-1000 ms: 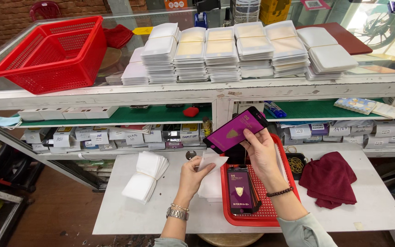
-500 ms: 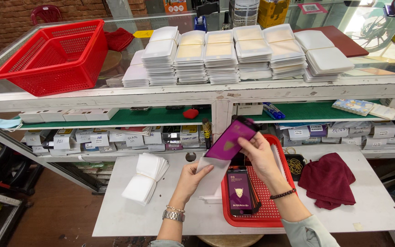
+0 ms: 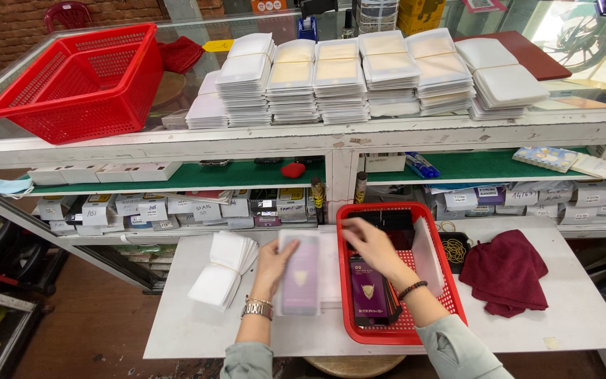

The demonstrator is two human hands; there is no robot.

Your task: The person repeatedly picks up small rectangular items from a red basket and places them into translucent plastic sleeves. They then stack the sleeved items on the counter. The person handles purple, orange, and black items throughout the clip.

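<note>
— White worktop [image 3: 177, 330] below, glass counter above: what sits furthest left of the person's hands?

— Well left and above the left hand's hold, a red mesh basket [image 3: 82, 77] stands on the glass. Nearer, just left of that hand, lies a banded bundle of soft white sleeves [image 3: 220, 270].

— And what has changed?

— A second ago the right hand held the purple card packet up in the air. Now it sits inside a frosted plastic sleeve [image 3: 300, 274], flat on the worktop. The left hand [image 3: 273, 267] is closed on the sleeve's left edge, thumb and fingers pinching it. So one packet looks bagged.

— The right hand?

— The right hand [image 3: 373, 247] has let go and moved right of the sleeve, over the red tray [image 3: 348, 281]. Its fingers are spread and blurred, holding nothing, above a dark glossy packet [image 3: 369, 295] in the tray.

— Textures further right?

— The tray is rigid perforated plastic. Beyond it lies a crumpled maroon cloth [image 3: 506, 270], soft and matte. Up on the counter, stacks of white packets [image 3: 359, 74] stand in neat square piles.
</note>
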